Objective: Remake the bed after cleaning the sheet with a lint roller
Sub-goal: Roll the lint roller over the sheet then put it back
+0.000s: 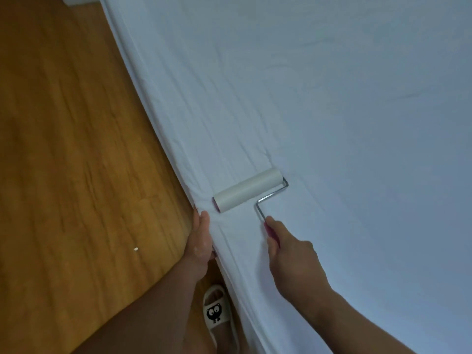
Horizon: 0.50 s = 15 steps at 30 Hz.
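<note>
Bunching is the risk: the roller lies on the sheet near its edge, right grip curled round the handle, left grip at that edge, pinching or merely pressing I cannot tell, so slack cloth could ruck under the tacky roll.

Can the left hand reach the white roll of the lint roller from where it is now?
Probably yes. The left hand lies at the sheet's edge, just beside the roll; only bare sheet lies between. The right hand holds the handle.
</note>
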Each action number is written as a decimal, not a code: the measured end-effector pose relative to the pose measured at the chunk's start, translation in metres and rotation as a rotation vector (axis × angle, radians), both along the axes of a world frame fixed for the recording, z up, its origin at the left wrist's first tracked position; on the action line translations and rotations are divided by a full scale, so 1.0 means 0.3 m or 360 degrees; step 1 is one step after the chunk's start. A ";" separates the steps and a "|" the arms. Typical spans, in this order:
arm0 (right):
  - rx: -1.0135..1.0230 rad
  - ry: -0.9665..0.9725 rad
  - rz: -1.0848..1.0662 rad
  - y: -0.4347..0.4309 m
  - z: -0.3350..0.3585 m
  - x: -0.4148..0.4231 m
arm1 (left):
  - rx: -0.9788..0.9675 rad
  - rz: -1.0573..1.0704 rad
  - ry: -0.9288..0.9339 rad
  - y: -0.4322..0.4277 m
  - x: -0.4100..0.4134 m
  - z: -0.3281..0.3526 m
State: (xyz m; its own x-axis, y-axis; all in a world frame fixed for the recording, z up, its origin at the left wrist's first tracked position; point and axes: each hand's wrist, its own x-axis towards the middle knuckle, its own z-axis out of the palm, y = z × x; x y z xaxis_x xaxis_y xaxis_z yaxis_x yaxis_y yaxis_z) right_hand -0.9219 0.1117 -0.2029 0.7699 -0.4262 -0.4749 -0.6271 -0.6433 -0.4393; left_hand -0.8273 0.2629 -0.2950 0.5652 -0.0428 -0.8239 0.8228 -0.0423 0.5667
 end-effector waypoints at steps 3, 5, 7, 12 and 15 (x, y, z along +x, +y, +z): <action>0.0012 0.0124 -0.0017 -0.007 0.034 -0.189 | -0.0017 -0.0063 0.0021 -0.004 -0.123 0.010; 0.0021 0.0197 -0.0012 -0.010 0.065 -0.325 | 0.0010 -0.0113 0.0014 -0.012 -0.221 -0.004; 0.0027 0.0291 -0.0007 -0.019 0.076 -0.458 | 0.0047 -0.0135 0.0069 -0.018 -0.312 -0.040; 0.0028 0.0366 -0.0007 -0.038 0.123 -0.748 | 0.0220 -0.0244 0.0125 -0.031 -0.516 -0.090; 0.0029 0.0427 0.0042 -0.052 0.134 -0.925 | 0.0224 -0.0329 0.0153 -0.077 -0.627 0.060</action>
